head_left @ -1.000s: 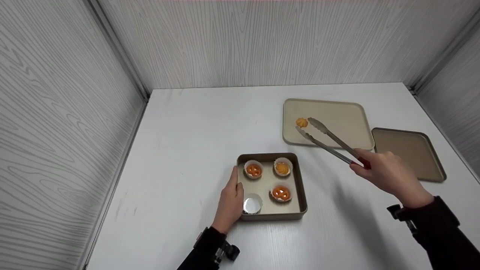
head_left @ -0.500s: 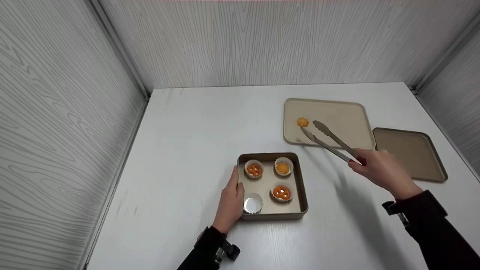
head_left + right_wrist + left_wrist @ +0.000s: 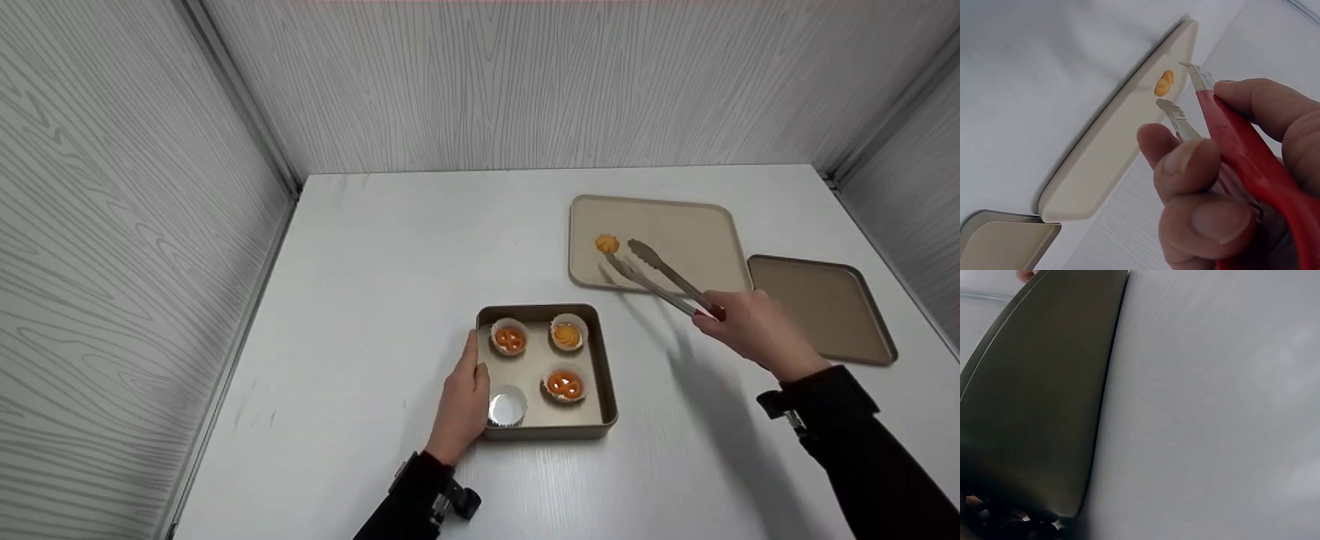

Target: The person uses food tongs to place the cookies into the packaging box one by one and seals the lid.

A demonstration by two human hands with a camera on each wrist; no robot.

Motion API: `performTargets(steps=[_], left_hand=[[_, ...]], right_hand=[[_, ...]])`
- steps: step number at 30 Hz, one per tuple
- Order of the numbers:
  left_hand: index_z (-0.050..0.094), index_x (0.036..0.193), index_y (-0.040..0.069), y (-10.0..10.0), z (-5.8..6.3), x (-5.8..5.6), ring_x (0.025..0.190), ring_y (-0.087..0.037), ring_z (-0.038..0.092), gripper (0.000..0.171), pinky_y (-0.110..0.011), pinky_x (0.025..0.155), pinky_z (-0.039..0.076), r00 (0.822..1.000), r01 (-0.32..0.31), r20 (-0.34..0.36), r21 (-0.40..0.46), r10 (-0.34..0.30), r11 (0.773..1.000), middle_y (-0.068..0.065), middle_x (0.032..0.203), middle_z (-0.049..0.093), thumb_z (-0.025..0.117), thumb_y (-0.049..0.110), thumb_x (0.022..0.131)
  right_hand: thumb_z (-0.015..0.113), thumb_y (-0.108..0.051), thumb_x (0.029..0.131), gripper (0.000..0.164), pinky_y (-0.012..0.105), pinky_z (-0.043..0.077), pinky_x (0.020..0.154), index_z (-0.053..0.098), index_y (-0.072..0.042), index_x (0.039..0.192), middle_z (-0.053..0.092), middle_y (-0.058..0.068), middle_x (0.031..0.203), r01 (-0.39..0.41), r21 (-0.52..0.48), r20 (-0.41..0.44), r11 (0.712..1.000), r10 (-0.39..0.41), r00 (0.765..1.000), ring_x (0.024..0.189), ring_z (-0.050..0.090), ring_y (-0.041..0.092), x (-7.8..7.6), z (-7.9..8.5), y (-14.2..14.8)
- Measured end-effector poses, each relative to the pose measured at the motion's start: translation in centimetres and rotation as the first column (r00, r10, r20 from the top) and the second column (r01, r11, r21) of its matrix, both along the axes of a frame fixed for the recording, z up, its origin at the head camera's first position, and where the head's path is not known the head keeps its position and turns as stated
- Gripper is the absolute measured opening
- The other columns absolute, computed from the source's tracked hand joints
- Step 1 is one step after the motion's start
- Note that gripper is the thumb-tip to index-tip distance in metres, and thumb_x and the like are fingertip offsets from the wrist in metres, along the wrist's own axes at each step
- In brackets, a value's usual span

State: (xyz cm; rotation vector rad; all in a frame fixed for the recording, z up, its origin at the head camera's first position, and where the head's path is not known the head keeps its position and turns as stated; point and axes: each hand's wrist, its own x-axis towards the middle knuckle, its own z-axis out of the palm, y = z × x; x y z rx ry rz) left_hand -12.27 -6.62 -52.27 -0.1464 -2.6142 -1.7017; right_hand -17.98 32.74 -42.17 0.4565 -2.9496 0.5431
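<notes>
My right hand (image 3: 757, 330) grips a pair of red-handled metal tongs (image 3: 667, 277) over the beige tray (image 3: 690, 232). Their tips are spread apart, one right by a small golden piped cookie (image 3: 607, 244). In the right wrist view the cookie (image 3: 1164, 83) lies just beyond the tips. My left hand (image 3: 461, 405) holds the left wall of a square brown baking pan (image 3: 536, 433), with the thumb at the rim. Three paper cups in the pan hold treats, among them a pretzel-shaped one (image 3: 564, 385) and a swirled one (image 3: 567, 337). A silvery cup (image 3: 507, 406) near my left hand holds nothing.
A brown shallow tray (image 3: 821, 307) lies at the right, partly behind my right hand and meeting the beige tray's corner. The white table (image 3: 375, 285) is bordered by wood-grain panels (image 3: 487, 82) at the back and sides.
My right hand has moved left and slightly away from me. The tongs' tips have shifted a little right relative to the cookie. My left hand and the baking pan stay in place.
</notes>
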Motion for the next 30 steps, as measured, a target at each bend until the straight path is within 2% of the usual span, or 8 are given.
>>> performTargets(steps=[9, 20, 30], left_hand=[[0.020, 0.161, -0.003, 0.0, 0.0, 0.1, 0.152, -0.027, 0.026, 0.056, -0.042, 0.124, 0.026, 1.000, 0.002, 0.000, 0.006, -0.002, 1.000, -0.019, 0.166, 0.024, 0.037, 0.007, 0.108], [0.021, 0.161, -0.003, -0.2, -0.1, 0.1, 0.152, -0.027, 0.026, 0.056, -0.042, 0.125, 0.025, 1.000, -0.004, -0.001, 0.004, 0.004, 1.000, -0.018, 0.166, 0.025, 0.038, 0.008, 0.108], [0.021, 0.161, -0.002, -0.3, 0.1, 0.3, 0.152, -0.027, 0.027, 0.056, -0.042, 0.124, 0.025, 1.000, -0.011, 0.005, 0.003, 0.011, 1.000, -0.018, 0.166, 0.025, 0.037, 0.009, 0.109]], right_hand=[[0.069, -0.014, 0.092, 0.036, 0.028, 0.029, 0.048, 0.044, -0.014, 0.066, 0.039, -0.008, 0.059, -0.004, 0.012, 0.029, 1.000, 0.004, 1.000, 0.052, 0.038, 0.013, -1.2, 0.4, -0.2], [0.061, -0.015, 0.094, 0.027, 0.030, 0.036, 0.048, 0.050, -0.011, 0.070, 0.049, -0.002, 0.061, 0.008, 0.033, 0.176, 0.999, -0.014, 0.984, 0.047, 0.048, 0.014, -2.8, 1.2, -0.9], [0.061, -0.018, 0.097, 0.031, 0.030, 0.038, 0.045, 0.051, -0.011, 0.068, 0.051, -0.001, 0.058, -0.008, 0.063, 0.191, 0.998, -0.005, 0.982, 0.043, 0.049, 0.013, -3.8, 1.5, -1.6]])
